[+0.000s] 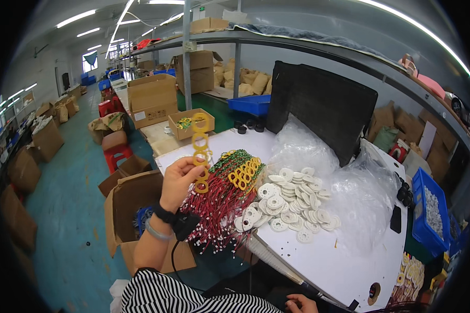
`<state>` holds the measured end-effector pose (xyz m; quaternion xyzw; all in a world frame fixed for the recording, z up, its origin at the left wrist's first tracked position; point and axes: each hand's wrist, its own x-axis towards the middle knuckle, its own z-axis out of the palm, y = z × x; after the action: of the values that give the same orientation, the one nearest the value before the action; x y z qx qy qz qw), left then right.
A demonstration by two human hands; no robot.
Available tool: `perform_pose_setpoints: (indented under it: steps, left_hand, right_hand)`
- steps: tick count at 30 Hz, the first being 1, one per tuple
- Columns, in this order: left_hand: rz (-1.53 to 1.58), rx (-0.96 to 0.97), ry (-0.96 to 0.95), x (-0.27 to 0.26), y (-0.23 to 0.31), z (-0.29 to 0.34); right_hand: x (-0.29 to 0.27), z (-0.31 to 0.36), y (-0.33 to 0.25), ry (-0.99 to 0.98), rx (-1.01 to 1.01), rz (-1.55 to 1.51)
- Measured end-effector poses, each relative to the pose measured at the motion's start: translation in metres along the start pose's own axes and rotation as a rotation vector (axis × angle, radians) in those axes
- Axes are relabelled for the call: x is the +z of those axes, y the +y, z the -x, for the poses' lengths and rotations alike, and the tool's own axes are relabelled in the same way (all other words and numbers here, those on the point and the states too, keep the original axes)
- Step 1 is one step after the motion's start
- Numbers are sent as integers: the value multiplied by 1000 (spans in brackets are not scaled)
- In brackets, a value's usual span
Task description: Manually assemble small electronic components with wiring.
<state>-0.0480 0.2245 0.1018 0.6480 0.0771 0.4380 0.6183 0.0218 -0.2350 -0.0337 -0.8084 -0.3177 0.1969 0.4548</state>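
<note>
My left hand (180, 176) is raised over the table's left edge and grips a strip of yellow rings (200, 141) that stand up in a column above the fingers. Just right of it lies a bundle of red and green wires (219, 201) tipped with more yellow rings (244, 172). A heap of white flat rings (292, 201) spreads across the white table (344, 261) beside the bundle. My right hand (300, 303) rests low at the table's front edge, only partly in view, with its fingers curled; whether it holds anything is hidden.
Clear plastic bags (350, 193) and a black panel (324, 109) stand behind the rings. A blue bin (428, 214) of small white parts sits at right. Open cardboard boxes (128, 208) stand on the floor at left, another (188, 122) with yellow rings beyond the table.
</note>
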Motion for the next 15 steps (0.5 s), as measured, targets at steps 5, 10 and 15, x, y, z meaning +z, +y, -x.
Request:
perform_pose_setpoints:
  steps: [5,10,15]
  left_hand:
    - [-263,-223,-121,-11,-32,3]
    - [10,82,30,8,5,-8]
    - [-115,60,-74,-2,4,4]
  right_hand:
    - [1,-3,-14,-41,33,-35]
    - [4,-8,-6,-83,156,-64]
    - [8,-8,-3,-94,199,-88]
